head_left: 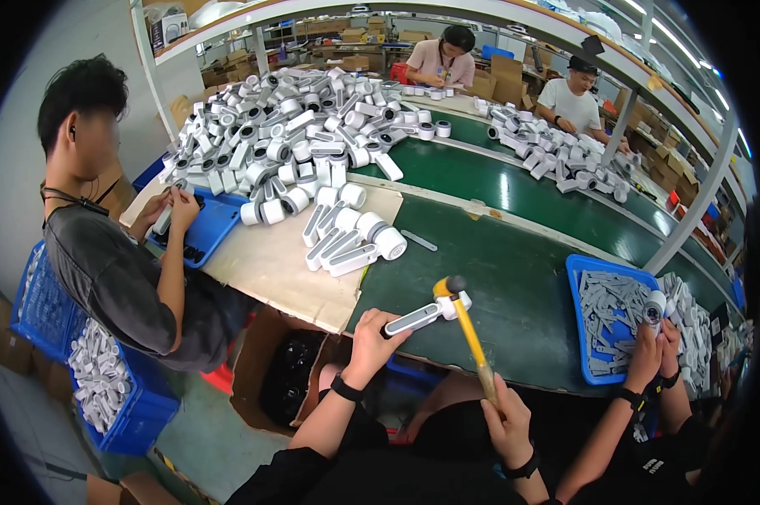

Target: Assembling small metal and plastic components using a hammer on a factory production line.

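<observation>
My left hand (371, 338) is closed around the handle end of a white handheld device (417, 319) with a grey strip along its handle, holding it above the green work surface. In my right hand (509, 425) is a mallet (474, 347) with a yellow handle; its yellow and black head is at the round white end of the device. Whether the head touches the device I cannot tell. Several similar white devices (342, 252) lie together just beyond my left hand, on a beige board (287, 278). A loose grey strip (419, 241) rests on the green surface near them.
A large heap of white devices (287, 126) rises at the far left. To the right stands a blue tray (575, 290) of grey strips, beside a co-worker's hands (656, 349). Another person (115, 244) works at the left. An open cardboard box (254, 383) sits below the board.
</observation>
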`<state>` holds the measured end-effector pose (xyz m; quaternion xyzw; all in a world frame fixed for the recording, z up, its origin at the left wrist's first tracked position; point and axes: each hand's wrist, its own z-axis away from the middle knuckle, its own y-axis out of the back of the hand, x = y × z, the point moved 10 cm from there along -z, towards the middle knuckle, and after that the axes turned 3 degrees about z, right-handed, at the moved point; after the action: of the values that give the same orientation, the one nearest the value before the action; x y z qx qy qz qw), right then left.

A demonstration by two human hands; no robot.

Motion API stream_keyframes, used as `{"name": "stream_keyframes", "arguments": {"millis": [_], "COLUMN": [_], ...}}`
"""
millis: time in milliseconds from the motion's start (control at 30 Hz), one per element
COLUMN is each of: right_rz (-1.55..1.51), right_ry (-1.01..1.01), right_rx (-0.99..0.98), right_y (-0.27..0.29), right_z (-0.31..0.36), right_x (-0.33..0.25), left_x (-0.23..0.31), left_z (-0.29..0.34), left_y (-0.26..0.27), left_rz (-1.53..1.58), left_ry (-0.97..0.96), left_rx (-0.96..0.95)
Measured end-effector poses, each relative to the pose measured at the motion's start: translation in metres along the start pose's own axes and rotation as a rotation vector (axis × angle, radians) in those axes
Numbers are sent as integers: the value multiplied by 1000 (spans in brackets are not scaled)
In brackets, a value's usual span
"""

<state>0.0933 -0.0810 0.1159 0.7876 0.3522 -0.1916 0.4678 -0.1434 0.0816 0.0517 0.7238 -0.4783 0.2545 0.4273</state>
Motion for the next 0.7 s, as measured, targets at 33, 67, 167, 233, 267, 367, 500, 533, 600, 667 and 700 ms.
{"name": "stream_keyframes", "arguments": {"millis": [33,67,167,233,267,367,500,533,600,667,700], "right_rz": [-1,8,39,55,57,-15,56,32,37,49,34], "right_ry": [0,-22,-53,-40,-38,-18,-49,-43,-21,-34,-28], "right_rx": [-4,-50,-154,-181,-182,-44,-179,-155,-184,-264,-268], "right_y": [-3,-10,-20,-20,-23,-16,-27,-25,-30,-42,-43], "right_z": [-1,-1,-2,-4,-5,-1,-3,-4,1,5,5], "right_x": [0,3,8,4,5,4,5,0,-3,-1,-2], "left_x": [-1,-2,-3,-9,-11,-5,-6,-8,-7,-5,-7], "left_z": [-2,-1,0,1,-1,-1,0,1,0,3,2], "left_y": [-1,0,2,0,-1,-1,0,0,0,-1,0], "left_rz": [14,14,-4,-9,-8,15,-10,-12,-13,-12,-36], "left_ry": [1,5,-1,27,27,15,15,18,9,2,10], "left_rx": [-3,-2,5,-6,-4,16,23,21,24,26,25]}}
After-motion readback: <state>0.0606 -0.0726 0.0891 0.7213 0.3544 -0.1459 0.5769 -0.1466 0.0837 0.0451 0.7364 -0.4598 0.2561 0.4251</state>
